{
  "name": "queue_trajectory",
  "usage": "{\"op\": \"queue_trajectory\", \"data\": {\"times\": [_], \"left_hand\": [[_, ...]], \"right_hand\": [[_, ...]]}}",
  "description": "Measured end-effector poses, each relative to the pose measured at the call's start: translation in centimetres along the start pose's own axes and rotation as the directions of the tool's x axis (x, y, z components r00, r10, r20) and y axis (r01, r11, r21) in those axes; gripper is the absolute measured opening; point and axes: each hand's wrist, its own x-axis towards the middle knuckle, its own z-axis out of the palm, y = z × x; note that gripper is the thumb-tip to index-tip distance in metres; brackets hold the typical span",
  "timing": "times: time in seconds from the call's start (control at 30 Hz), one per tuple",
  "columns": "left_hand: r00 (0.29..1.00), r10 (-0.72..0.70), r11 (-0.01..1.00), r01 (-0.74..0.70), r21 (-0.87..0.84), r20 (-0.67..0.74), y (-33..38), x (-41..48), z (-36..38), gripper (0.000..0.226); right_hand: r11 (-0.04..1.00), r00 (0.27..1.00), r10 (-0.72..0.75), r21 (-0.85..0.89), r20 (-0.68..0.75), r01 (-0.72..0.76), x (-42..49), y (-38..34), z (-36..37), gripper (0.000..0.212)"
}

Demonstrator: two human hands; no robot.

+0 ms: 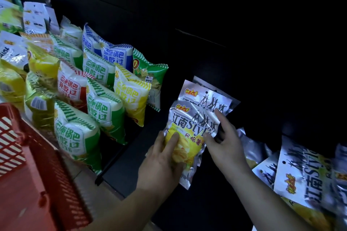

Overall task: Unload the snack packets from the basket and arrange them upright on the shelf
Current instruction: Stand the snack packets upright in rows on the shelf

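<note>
**Inspector:** The state of the grip is to be reported.

**Technician:** The front packet [187, 124] is gripped low on its yellow part by the left hand [161, 159], thumb laid across the face; its right edge appears to be pinched by the right hand [225, 139], index finger held straight up along the edge. The packet is held upright over the dark shelf [131, 157], just in front of the rear packet [204, 95]. Whether its bottom seam is seated cannot be told; it is hidden by the hand.

**Inspector:** What faults are to be expected from here?

**Technician:** Toppling is judged the chief risk; the packet is air-filled and light, and if it is released before the base is flat, it is likely to be tipped forward off the edge. The rear packet may be pushed over backward if the front one is pressed too hard against it. The foil is judged slippery; a packet leaned on its neighbour may be slid sideways.

**Inspector:** And the surroundings?

**Technician:** The loose silver packets [300, 170] are lying tilted to the right, near the right forearm; they may be dragged or knocked as the arm is withdrawn. The yellow striped packet [131, 95] stands apart to the left; contact is judged unlikely. The red basket [28, 165] is at lower left; its contents cannot be seen.
</note>
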Motion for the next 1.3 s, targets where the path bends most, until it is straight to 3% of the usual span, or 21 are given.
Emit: {"op": "queue_trajectory", "data": {"times": [0.2,0.33,0.47,0.53,0.67,0.83,0.93,1.03,1.13,1.23,1.3], "left_hand": [[0.997,0.047,0.998,-0.049,-0.034,-0.063,-0.9,-0.2,0.2,0.084],[0.994,0.042,0.998,-0.046,-0.039,-0.102,-1.3,-1.0,-0.2,0.084],[0.987,0.057,0.994,-0.070,-0.083,-0.148,-0.8,-1.7,-0.7,0.079],[0.982,0.066,0.990,-0.087,-0.114,-0.176,-0.3,-2.2,-0.9,0.074],[0.979,0.078,0.962,-0.124,-0.244,-0.189,1.5,-3.8,-0.9,0.064],[1.000,0.002,0.856,-0.009,-0.518,-0.013,4.8,-6.2,0.4,0.040],[0.976,-0.023,0.819,0.142,-0.556,0.215,6.8,-7.7,2.3,0.021],[0.919,0.032,0.798,0.214,-0.563,0.394,9.1,-9.7,4.3,0.026],[0.878,0.062,0.802,0.240,-0.547,0.475,10.8,-11.0,5.7,0.040],[0.839,0.167,0.774,0.214,-0.596,0.518,12.3,-11.3,6.8,0.046],[0.844,0.132,0.767,0.246,-0.593,0.520,13.4,-11.3,7.4,0.051]], "right_hand": [[0.981,0.999,-0.038,-0.188,0.019,0.041,-2.1,-1.1,-0.4,0.083],[0.950,0.992,-0.111,-0.300,-0.061,0.088,-3.2,-1.1,-0.4,0.085],[0.884,0.948,-0.294,-0.411,-0.120,0.222,-4.2,0.1,-1.1,0.066],[0.884,0.945,-0.306,-0.404,-0.115,0.237,-4.5,0.2,-1.3,0.048],[0.961,0.984,-0.169,-0.231,-0.047,0.154,-5.6,-0.5,-1.6,0.023],[0.983,0.980,0.120,-0.159,0.158,-0.095,-6.8,-0.7,-4.2,0.014],[0.952,0.943,0.267,-0.204,0.200,-0.227,-6.9,-0.3,-7.3,0.008],[0.938,0.943,0.288,-0.244,0.166,-0.244,-8.7,-1.0,-11.9,0.006],[0.910,0.954,0.289,-0.331,0.077,-0.249,-11.5,-1.2,-16.1,0.002],[0.769,0.925,0.376,-0.575,0.056,-0.279,-13.7,0.6,-19.1,0.020],[0.703,0.898,0.437,-0.644,0.055,-0.303,-14.7,1.8,-19.6,0.027]]}}
